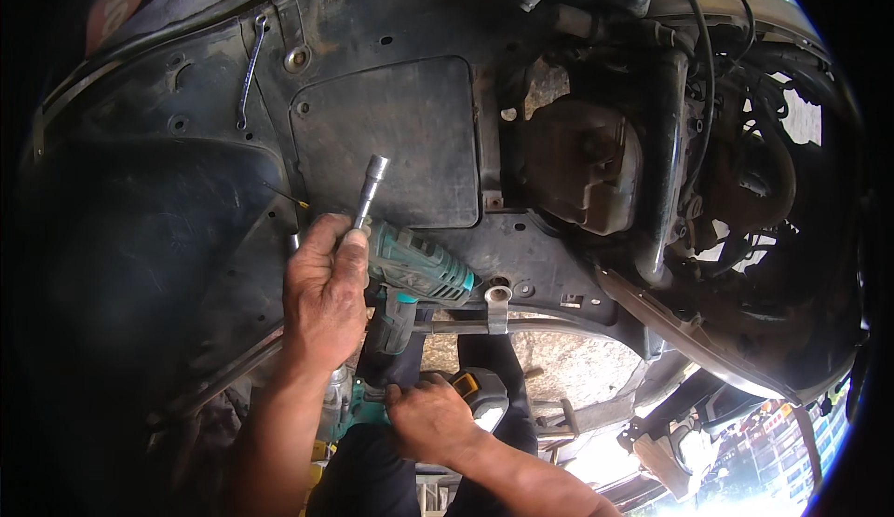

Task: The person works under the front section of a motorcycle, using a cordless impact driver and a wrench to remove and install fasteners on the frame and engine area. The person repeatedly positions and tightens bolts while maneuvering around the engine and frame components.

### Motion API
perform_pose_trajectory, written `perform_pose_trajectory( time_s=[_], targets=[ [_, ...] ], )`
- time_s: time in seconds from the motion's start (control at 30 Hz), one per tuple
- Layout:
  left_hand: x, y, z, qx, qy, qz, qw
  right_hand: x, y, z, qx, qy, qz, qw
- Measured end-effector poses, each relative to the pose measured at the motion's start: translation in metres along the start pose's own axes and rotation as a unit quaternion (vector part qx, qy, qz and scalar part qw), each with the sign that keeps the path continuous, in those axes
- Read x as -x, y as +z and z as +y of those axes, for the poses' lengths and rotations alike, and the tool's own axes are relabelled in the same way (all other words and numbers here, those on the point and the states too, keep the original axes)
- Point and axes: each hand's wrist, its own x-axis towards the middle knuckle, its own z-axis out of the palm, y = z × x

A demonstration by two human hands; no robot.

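My left hand [323,289] pinches a silver socket extension [374,180] between thumb and fingers, its socket end pointing up and away. Beside that hand, a green and black cordless power tool [424,265] lies on the dark panel, handle toward me. Lower down, my right hand [433,414] is wrapped round the grip of a second green power tool [366,408]. A black and yellow battery [481,392] shows just beyond its fingers. The nose of this second tool is partly hidden behind my left forearm.
A black vehicle underbody panel [386,144] spreads ahead. On it lie a combination wrench [250,74] and a thin yellow-ended rod [287,195]. To the right, a metal tube [666,163], black cables [705,79] and a brown housing [582,168] fill an opening.
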Motion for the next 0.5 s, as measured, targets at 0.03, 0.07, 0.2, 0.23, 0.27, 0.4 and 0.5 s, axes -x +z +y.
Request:
perform_pose_trajectory(
  time_s=[0.03,0.07,0.2,0.23,0.27,0.4,0.5],
  targets=[
    [0.0,-0.003,-0.001,-0.021,-0.004,0.014,1.0,-0.002,0.002,0.002,0.003,-0.007,-0.002,1.0],
    [-0.002,-0.005,-0.003,0.008,0.015,0.003,1.0,-0.003,0.004,0.003,0.007,-0.009,0.008,1.0],
    [-0.001,-0.016,-0.01,0.004,0.006,0.003,1.0,-0.007,0.017,0.008,0.013,-0.021,0.027,0.999],
    [-0.002,-0.017,-0.012,0.001,0.01,-0.001,1.0,-0.007,0.02,0.008,0.014,-0.029,0.04,0.999],
    [-0.002,-0.019,-0.014,0.006,0.013,-0.004,1.0,-0.008,0.022,0.008,0.014,-0.038,0.054,0.998],
    [-0.002,-0.022,-0.017,0.003,0.03,0.012,0.999,-0.007,0.019,0.006,0.045,-0.039,0.05,0.997],
    [0.001,-0.026,-0.014,0.002,-0.009,0.074,0.997,-0.007,0.007,0.007,0.066,-0.042,-0.004,0.997]
  ],
)
